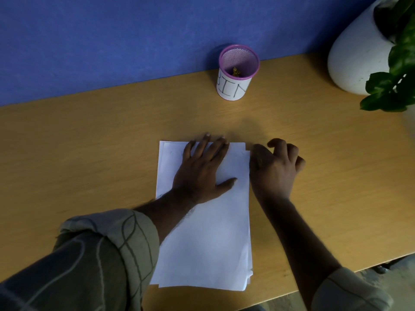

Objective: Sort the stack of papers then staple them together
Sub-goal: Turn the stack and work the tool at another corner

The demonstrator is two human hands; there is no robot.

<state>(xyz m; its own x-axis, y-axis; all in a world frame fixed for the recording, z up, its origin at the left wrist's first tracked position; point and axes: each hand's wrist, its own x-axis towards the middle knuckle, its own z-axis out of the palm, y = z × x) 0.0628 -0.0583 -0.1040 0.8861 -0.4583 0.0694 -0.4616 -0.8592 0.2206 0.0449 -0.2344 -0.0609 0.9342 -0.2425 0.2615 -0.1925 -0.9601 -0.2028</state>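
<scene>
A stack of white papers [211, 239] lies on the wooden desk [89, 149] in front of me, its sheets slightly out of line at the edges. My left hand [202, 169] rests flat on the upper part of the stack, fingers spread and reaching past its far edge. My right hand [275, 167] sits against the stack's upper right edge, thumb touching the paper's side and fingers curled above the desk. It holds nothing. No stapler is in view.
A purple mesh cup [237, 71] with a paper label reading "BIN" stands at the back of the desk by the blue wall [112, 41]. A white plant pot [357, 48] with green leaves [395, 81] is at the far right. The desk's front edge runs at the lower right.
</scene>
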